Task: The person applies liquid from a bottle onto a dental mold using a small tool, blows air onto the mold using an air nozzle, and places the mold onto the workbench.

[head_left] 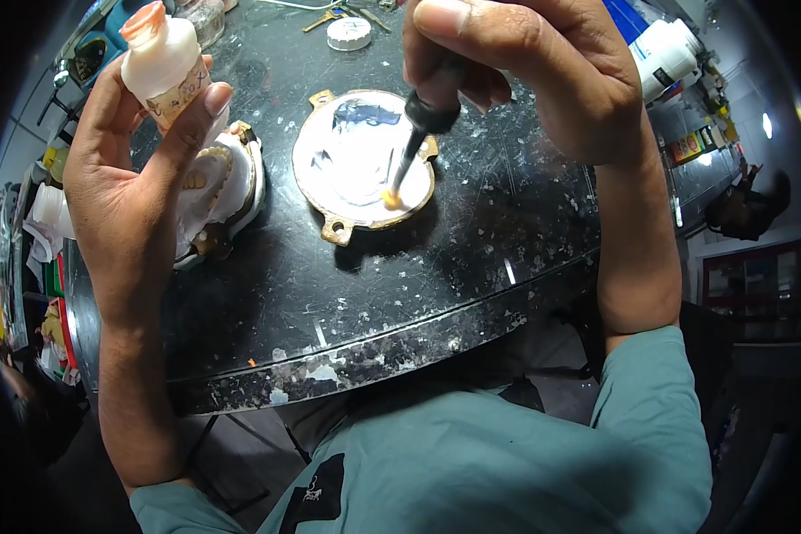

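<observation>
My left hand [138,182] is closed around a small white bottle [162,55] with an orange-stained neck and a handwritten label; it is raised and slightly tilted. Between the fingers of my right hand [543,67] is a brush [414,142] with a black cap-like grip and a yellowish tip. The brush points down onto the white, glossy plaster [356,156] that fills a round brass-coloured dental flask half [337,230]. I cannot tell whether the tip touches the plaster. Below my left hand, partly hidden, lies another flask half [249,182] with a row of denture teeth [214,169].
The scratched black worktable [400,289] has a curved front edge. At the back lie a white ridged lid [349,34] and a key [325,20]. A white jar [663,58] is at the right, other containers at the left. A person [748,205] is at the far right.
</observation>
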Action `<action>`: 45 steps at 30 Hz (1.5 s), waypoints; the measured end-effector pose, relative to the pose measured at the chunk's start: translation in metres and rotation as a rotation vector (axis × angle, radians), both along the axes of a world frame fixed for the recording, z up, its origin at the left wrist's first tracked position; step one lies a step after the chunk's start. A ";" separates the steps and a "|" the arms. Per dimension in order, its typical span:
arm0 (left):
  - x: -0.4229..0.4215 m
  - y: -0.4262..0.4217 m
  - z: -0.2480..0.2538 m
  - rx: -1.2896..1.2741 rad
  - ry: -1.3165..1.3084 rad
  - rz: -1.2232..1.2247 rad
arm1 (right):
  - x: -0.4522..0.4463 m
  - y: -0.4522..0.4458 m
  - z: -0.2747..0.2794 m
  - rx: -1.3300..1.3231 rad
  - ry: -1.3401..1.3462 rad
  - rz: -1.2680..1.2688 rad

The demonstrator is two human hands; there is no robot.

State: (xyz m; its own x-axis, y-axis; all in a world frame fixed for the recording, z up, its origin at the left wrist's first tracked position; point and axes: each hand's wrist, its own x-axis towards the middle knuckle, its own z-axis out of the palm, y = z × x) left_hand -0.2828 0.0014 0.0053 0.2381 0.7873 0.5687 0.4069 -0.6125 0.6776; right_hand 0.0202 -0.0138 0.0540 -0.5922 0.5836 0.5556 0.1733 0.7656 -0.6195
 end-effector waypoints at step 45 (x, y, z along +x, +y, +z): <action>0.000 0.000 -0.001 0.024 0.009 -0.014 | -0.010 0.000 -0.016 -0.065 0.082 0.046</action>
State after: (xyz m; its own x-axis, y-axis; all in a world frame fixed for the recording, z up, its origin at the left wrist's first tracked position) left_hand -0.2831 0.0015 0.0042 0.2538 0.7703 0.5851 0.4044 -0.6340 0.6592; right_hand 0.0098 -0.0142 0.0377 -0.5731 0.5933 0.5653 0.0851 0.7292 -0.6790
